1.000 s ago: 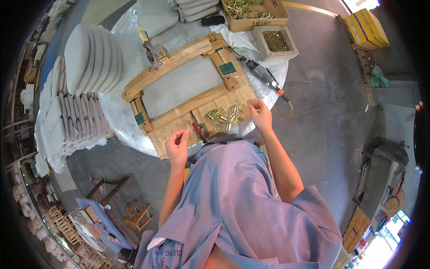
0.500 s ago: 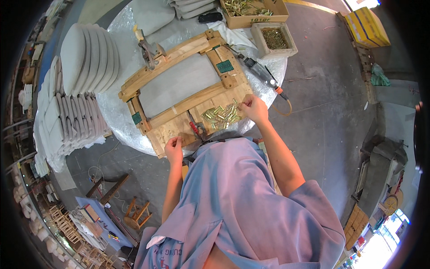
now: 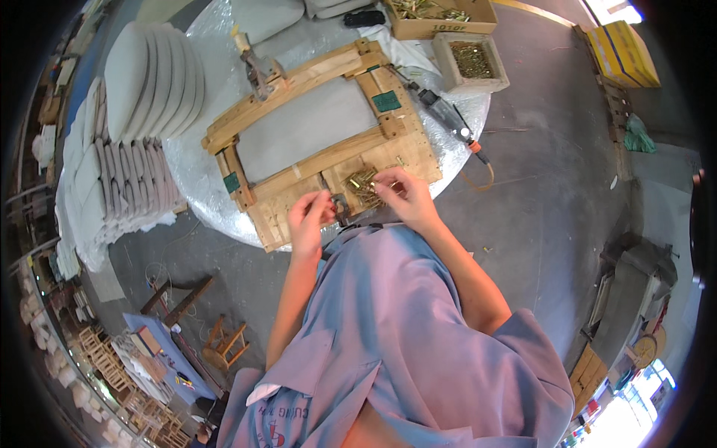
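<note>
Brass screws (image 3: pixel 363 184) piled on wooden frame (image 3: pixel 321 142), near edge. Right hand (image 3: pixel 405 196) at 3 o'clock of pile, fingertips pinching into the screws. Left hand (image 3: pixel 308 221) at 8 o'clock, fingers curled, grasp unclear. Power screwdriver (image 3: pixel 447 118) at 1 o'clock; cushion stack (image 3: pixel 138 82) at 10.

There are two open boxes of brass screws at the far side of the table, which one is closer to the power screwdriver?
The small grey square box, at the table's right edge. The power screwdriver lies just below it, while the wider cardboard box sits farther back, at the top edge.
</note>
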A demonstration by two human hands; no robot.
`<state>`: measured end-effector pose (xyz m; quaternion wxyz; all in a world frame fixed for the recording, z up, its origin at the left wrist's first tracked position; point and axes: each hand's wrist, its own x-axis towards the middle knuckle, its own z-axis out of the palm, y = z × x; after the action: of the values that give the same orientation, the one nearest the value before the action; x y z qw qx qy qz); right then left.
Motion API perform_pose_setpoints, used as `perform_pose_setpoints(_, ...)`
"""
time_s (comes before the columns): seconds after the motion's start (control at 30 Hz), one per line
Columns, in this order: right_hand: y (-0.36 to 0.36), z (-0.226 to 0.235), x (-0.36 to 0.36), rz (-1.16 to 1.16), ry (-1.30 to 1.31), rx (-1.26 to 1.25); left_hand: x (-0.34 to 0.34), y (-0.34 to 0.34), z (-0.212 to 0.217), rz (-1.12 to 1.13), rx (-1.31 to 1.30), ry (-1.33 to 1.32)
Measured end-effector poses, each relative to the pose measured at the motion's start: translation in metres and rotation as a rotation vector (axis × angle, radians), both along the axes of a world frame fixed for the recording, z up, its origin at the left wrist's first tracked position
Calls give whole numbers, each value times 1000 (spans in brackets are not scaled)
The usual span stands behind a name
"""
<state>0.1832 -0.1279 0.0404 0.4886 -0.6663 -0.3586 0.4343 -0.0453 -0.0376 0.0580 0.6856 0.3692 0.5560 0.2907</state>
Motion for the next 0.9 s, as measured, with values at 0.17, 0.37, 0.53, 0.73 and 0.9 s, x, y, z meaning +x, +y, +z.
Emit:
perform_pose_setpoints(0.17, 10, 29, -23, 126, 2, 111, 22, -2, 6, -117, -164, -159)
perform_pose_setpoints(0.37, 10, 17, -20, 141, -136, 169, 29, -6, 3, -164, -203, -158)
perform_pose_setpoints(0.53, 6, 7, -15, 135, -93, 93, 20, -11, -13, -169, -196, -101)
perform_pose_setpoints(0.73, -13, -102, 71, -250, -139, -156, -25, -4, -37, -26, -102, 73)
perform_pose_setpoints(0.9, -16, -113, 89, -128, -190, -256, -85, -10, -81, 82, -166, 204)
